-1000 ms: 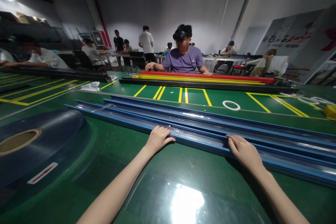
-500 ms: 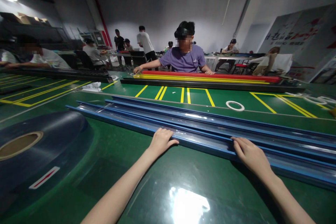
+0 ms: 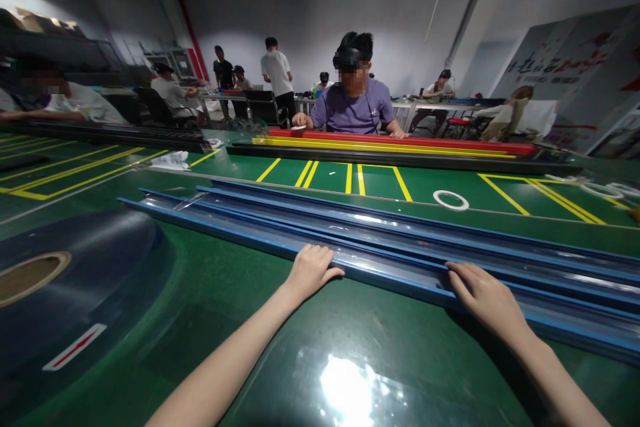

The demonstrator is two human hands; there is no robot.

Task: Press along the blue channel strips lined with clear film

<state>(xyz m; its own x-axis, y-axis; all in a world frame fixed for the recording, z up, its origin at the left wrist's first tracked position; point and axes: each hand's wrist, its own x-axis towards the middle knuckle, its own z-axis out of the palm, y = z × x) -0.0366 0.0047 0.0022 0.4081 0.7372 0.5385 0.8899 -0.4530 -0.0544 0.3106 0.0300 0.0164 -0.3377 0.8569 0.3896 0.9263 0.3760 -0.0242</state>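
Note:
Two long blue channel-shaped profiles lie side by side, slanting across the table. My left hand [image 3: 312,271] is closed over the front edge of the nearer blue profile [image 3: 240,228], its fingertips hidden inside the channel and its thumb along the outer wall. Farther right, my right hand [image 3: 486,297] reaches across the same profile, fingers curled at its rear wall and thumb over the trough. Behind it runs the second blue profile [image 3: 395,227], parallel and close by. Strips of clear film [image 3: 193,201] show near the left ends.
A large dark-blue film roll [image 3: 115,260] with a cardboard core lies at left on the green table [image 3: 300,367]. Beyond are a white ring [image 3: 451,200], crumpled white material [image 3: 171,160], and red, yellow and black profiles [image 3: 390,145] before a seated co-worker [image 3: 357,103].
My hands keep their places on the nearer blue profile, while the view shifts slightly. Across the table, the co-worker's hand on the left of the view has drawn inward toward the body.

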